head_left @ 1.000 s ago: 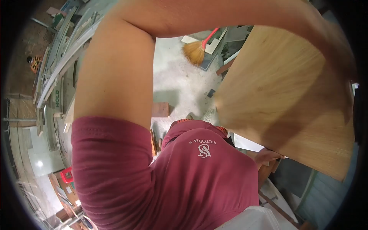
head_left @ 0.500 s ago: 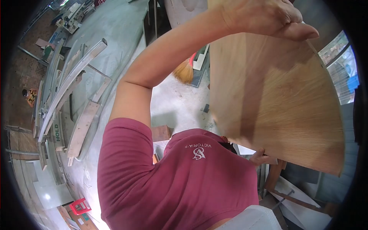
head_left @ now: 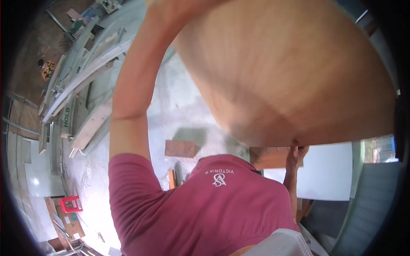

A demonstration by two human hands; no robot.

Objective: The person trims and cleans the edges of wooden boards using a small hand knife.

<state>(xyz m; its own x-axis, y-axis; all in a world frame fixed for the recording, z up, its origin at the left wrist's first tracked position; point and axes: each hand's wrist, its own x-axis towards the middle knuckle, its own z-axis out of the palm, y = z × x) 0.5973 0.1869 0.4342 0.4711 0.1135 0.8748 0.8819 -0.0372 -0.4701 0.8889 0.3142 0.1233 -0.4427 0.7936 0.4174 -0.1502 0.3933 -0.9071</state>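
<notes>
A large light-brown wooden panel [head_left: 290, 77] is held up in front of me, filling the upper right. My left hand [head_left: 181, 9] is at the top edge of the view by the panel's upper left side, its fingers out of sight. Below, my right hand [head_left: 299, 151] grips the panel's lower edge, the thumb on the near face. The panel hides much of what lies behind it.
A reddish-brown block [head_left: 180, 149] lies on the pale floor [head_left: 179, 98]. Long rails and boards [head_left: 92, 123] stand at the left, with a red stool [head_left: 71, 204] below them. A white board [head_left: 326, 170] is at the right.
The panel has tilted and now covers more of the upper view. My left hand has moved up and left, mostly out of view. My right hand has come into clearer view, slightly higher.
</notes>
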